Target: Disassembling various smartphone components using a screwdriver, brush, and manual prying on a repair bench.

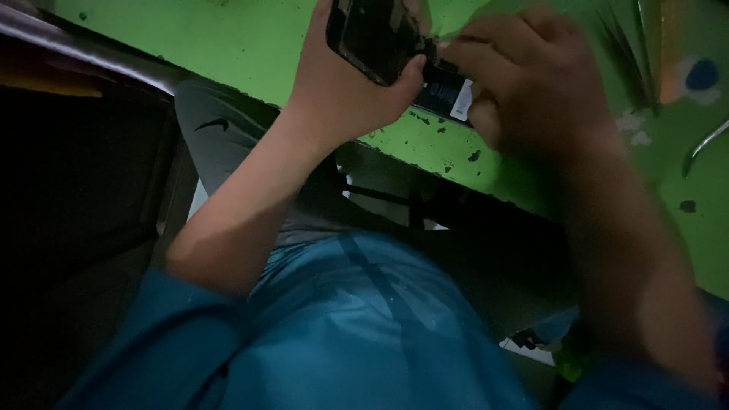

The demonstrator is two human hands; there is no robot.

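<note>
Left hand (345, 91) wrapped around the lower end of a dark phone (376, 36), thumb against its edge, holding it tilted above the near edge of the green desk (250, 45), apparently to steady it for the other hand. Right hand (524, 76), blurred, with fingers curled and pressed against a flat black part with a white label (448, 95) at the phone's side; whether it pinches that part cannot be told. Beyond lie tweezers (626, 57) and a bent metal tool (706, 144) on the chipped paint, within reach
</note>
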